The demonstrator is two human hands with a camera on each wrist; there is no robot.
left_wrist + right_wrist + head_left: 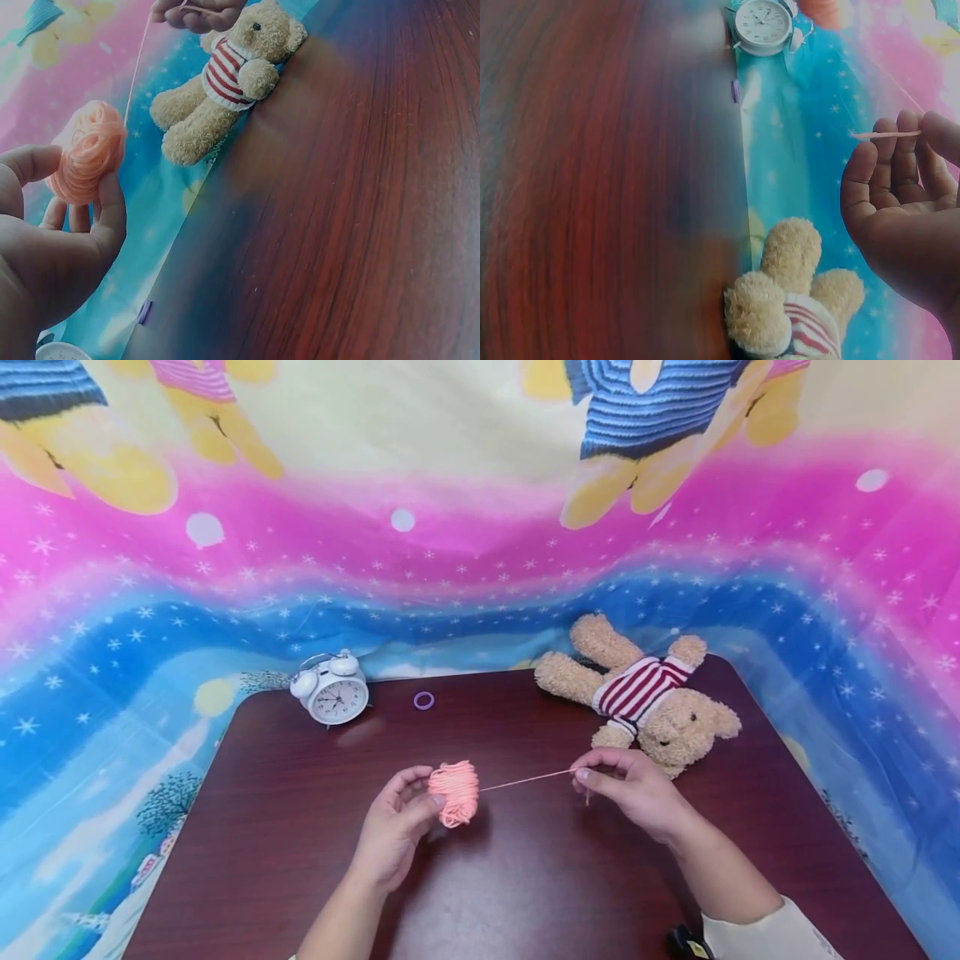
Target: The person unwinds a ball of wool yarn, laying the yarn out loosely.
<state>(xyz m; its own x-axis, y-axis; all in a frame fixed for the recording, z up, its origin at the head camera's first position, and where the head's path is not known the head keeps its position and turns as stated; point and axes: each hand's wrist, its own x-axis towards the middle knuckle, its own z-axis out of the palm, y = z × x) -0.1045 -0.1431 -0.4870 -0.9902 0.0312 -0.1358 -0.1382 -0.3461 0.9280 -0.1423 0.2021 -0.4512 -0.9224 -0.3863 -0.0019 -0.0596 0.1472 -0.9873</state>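
Note:
A small ball of peach-coloured yarn (454, 793) is held above the table by my left hand (396, 828), thumb on the near side and fingers around the far side. From it a single strand (525, 780) runs nearly straight to my right hand (637, 789), which pinches it between thumb and fingertips. A short loose end (885, 135) sticks out past the right fingers in the right wrist view. Wound loops of the yarn ball (88, 154) show in the left wrist view, between thumb and fingers.
At the back left of the dark wooden table (300, 843) stands a white alarm clock (337, 697). A purple ring (423, 700) lies right of it. A teddy bear (637, 693) in a striped shirt lies at the back right, just beyond my right hand. A black object (688, 942) sits by the right sleeve.

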